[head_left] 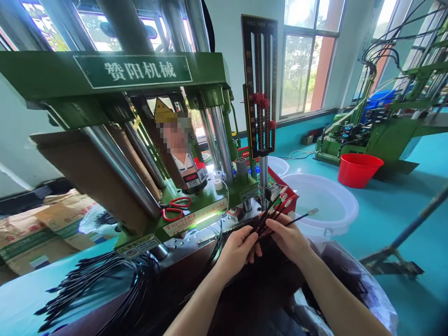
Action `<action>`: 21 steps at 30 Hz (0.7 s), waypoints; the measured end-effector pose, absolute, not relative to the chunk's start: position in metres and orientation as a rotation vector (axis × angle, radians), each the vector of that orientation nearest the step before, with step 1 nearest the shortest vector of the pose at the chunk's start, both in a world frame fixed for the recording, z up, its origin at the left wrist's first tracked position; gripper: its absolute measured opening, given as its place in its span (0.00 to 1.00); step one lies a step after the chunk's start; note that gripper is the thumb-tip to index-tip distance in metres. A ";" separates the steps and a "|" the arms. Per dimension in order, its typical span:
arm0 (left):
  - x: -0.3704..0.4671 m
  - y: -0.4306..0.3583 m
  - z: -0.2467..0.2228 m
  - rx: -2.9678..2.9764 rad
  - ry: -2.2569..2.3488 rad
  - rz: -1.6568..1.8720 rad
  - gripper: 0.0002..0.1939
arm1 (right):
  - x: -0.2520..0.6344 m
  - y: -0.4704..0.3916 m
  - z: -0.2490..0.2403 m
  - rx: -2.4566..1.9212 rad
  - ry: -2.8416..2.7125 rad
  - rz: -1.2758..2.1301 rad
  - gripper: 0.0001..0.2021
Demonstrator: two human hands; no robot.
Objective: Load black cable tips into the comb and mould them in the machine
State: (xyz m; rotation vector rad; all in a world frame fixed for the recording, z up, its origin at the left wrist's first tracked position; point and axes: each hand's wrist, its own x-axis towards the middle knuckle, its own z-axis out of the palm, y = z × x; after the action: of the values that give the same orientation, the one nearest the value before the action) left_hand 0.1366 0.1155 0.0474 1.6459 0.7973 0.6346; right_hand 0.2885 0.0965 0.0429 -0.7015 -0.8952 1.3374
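Observation:
Several thin black cables with pale connector ends are bunched between my two hands, in front of the green machine. My left hand closes around the lower part of the bunch. The fingers of my right hand pinch cables of the same bunch from the right side. One cable sticks out to the right above my right hand, its clear connector apart from the others. My hands are close together, near the machine's metal plate.
Red-handled scissors lie on the machine bed. Black cables are piled at the lower left. A white tub stands to the right, a red bucket behind it. A lined container is at the lower right, near a metal stand.

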 end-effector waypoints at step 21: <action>0.136 0.112 0.049 1.706 0.814 0.540 0.13 | 0.300 0.098 0.045 -0.663 -0.445 1.142 0.08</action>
State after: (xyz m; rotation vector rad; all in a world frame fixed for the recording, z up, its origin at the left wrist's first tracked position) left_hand 0.1357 0.1116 0.0488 1.7059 0.8138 0.5397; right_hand 0.2996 0.0981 0.0453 -0.6633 -0.4454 1.1417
